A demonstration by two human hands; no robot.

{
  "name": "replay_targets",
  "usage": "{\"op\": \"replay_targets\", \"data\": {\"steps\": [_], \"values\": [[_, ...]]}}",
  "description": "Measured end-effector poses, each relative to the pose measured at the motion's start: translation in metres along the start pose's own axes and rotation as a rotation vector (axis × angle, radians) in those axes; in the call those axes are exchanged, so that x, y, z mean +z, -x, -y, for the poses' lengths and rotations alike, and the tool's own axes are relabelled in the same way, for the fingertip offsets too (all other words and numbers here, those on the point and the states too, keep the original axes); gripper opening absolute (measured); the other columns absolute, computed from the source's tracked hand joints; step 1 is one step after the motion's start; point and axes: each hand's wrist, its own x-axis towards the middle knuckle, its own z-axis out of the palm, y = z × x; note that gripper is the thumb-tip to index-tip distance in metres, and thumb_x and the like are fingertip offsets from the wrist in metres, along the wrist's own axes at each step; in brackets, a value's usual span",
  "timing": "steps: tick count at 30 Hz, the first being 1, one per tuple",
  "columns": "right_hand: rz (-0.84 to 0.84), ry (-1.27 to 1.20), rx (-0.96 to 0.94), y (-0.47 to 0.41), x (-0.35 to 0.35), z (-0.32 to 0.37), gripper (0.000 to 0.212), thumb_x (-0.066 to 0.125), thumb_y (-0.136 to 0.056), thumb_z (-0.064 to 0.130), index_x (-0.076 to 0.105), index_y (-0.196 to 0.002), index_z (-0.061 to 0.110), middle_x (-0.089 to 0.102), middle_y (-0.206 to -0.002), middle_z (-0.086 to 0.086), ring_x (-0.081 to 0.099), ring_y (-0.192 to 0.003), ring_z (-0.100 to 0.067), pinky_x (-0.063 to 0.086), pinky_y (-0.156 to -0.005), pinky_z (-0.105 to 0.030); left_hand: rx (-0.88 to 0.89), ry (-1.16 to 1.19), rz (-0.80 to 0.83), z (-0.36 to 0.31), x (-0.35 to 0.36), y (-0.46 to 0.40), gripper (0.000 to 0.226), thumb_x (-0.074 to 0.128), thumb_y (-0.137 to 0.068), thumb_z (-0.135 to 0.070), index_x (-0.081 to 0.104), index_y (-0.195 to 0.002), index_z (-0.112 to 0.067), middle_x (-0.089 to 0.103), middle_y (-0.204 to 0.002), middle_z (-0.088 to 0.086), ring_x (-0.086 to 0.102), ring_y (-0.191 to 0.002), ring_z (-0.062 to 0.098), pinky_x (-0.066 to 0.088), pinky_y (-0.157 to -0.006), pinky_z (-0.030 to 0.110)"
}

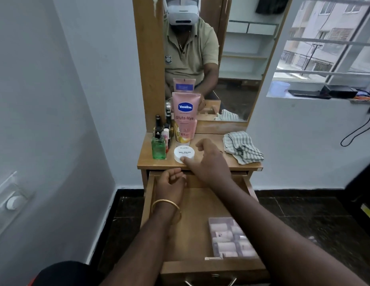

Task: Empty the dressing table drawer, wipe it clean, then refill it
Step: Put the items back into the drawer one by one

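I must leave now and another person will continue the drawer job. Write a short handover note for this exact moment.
Left hand: loosely curled, holding nothing, over the back of the open drawer.
Right hand: on the table top, thumb touching the white nail polish jar; no full grip.
On top: Vaseline tube, green bottle, small bottles, striped cloth.
Done: most items are out.
Left: the clear case of small bottles is in the drawer's front right; remove it, wipe, refill.
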Motion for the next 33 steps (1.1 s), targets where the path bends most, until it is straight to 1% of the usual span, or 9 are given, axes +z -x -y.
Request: {"op": "replay_targets", "data": {"steps": [4, 7, 10, 13, 16, 20, 23, 29, 33], "values": [[0.074, 0.092, 0.041, -0.018, 0.021, 0.010, 0.067, 0.074, -0.073, 0.058, 0.045, -0.124, 0.026, 0.058, -0.124, 0.001, 0.054, -0.114, -0.022, 0.048, -0.091, -0.043, -0.013, 0.001, 0.021, 0.001, 0.001, -0.002, 0.026, 0.058, -0.089, 0.003, 0.067, -0.101, -0.018, 0.073, -0.101, 0.000, 0.068, -0.097, 0.014, 0.057, -0.089, 0.040], [0.087, 0.154, 0.040, -0.021, 0.025, 0.010, 0.066, 0.074, -0.073, 0.056, 0.043, -0.124, 0.025, 0.059, -0.123, -0.001, 0.055, -0.114, -0.026, 0.045, -0.090, -0.041, -0.034, 0.008, 0.012, 0.000, 0.002, 0.001, 0.024, 0.051, -0.093, 0.001, 0.067, -0.104, -0.011, 0.072, -0.104, 0.003, 0.067, -0.090, 0.013, 0.058, -0.081, 0.031], [0.056, 0.108, 0.048, -0.010, 0.012, 0.003, 0.066, 0.077, -0.072, 0.052, 0.044, -0.123, 0.027, 0.058, -0.120, 0.001, 0.053, -0.112, -0.023, 0.044, -0.090, -0.041, -0.034, -0.025, 0.021, -0.004, 0.003, 0.005, 0.025, 0.047, -0.097, -0.002, 0.067, -0.110, -0.008, 0.070, -0.105, 0.003, 0.067, -0.095, 0.017, 0.052, -0.068, 0.018], [0.010, -0.006, 0.042, 0.020, -0.007, -0.014, 0.070, 0.081, -0.070, 0.047, 0.046, -0.127, 0.027, 0.053, -0.119, 0.005, 0.048, -0.111, -0.016, 0.041, -0.089, -0.033, -0.030, -0.073, 0.041, -0.004, 0.004, 0.007, 0.026, 0.046, -0.097, -0.003, 0.066, -0.111, -0.011, 0.069, -0.106, 0.000, 0.067, -0.098, 0.019, 0.046, -0.061, 0.013], [0.041, 0.006, 0.053, 0.059, -0.026, -0.039, 0.075, 0.082, -0.068, 0.046, 0.045, -0.130, 0.028, 0.047, -0.117, 0.010, 0.045, -0.110, -0.012, 0.039, -0.089, -0.029, -0.035, -0.086, 0.050, -0.003, 0.007, 0.008, 0.030, 0.045, -0.093, 0.000, 0.066, -0.111, -0.011, 0.069, -0.108, 0.001, 0.067, -0.097, 0.021, 0.046, -0.063, 0.016], [0.374, 0.251, 0.157, 0.101, -0.037, -0.066, 0.078, 0.081, -0.064, 0.054, 0.047, -0.133, 0.036, 0.046, -0.132, 0.010, 0.048, -0.118, -0.014, 0.046, -0.089, -0.032, -0.029, -0.125, 0.065, 0.001, 0.009, 0.012, 0.029, 0.049, -0.090, -0.001, 0.066, -0.109, -0.015, 0.069, -0.106, -0.002, 0.067, -0.093, 0.020, 0.051, -0.073, 0.024], [0.546, 0.386, 0.187, 0.113, -0.038, -0.069, 0.069, 0.080, -0.066, 0.054, 0.052, -0.127, 0.041, 0.047, -0.133, 0.012, 0.049, -0.114, -0.014, 0.051, -0.084, -0.033, -0.017, -0.167, 0.063, 0.003, 0.009, 0.013, 0.028, 0.052, -0.089, -0.003, 0.066, -0.108, -0.018, 0.070, -0.103, -0.006, 0.068, -0.093, 0.018, 0.052, -0.075, 0.027], [0.597, 0.445, 0.231, 0.115, -0.036, -0.069, 0.068, 0.085, -0.064, 0.047, 0.053, -0.122, 0.036, 0.051, -0.129, 0.008, 0.055, -0.107, -0.017, 0.055, -0.083, -0.035, -0.010, -0.200, 0.071, 0.005, 0.007, 0.014, 0.027, 0.054, -0.089, -0.005, 0.067, -0.107, -0.020, 0.069, -0.101, -0.008, 0.067, -0.096, 0.018, 0.054, -0.086, 0.036], [0.655, 0.496, 0.248, 0.112, -0.035, -0.066, 0.083, 0.086, -0.063, 0.049, 0.046, -0.133, 0.031, 0.049, -0.135, 0.004, 0.053, -0.115, -0.019, 0.052, -0.088, -0.037, -0.009, -0.198, 0.067, 0.006, 0.007, 0.012, 0.026, 0.055, -0.088, -0.006, 0.067, -0.106, -0.020, 0.070, -0.100, -0.009, 0.067, -0.096, 0.018, 0.055, -0.087, 0.036]]}}
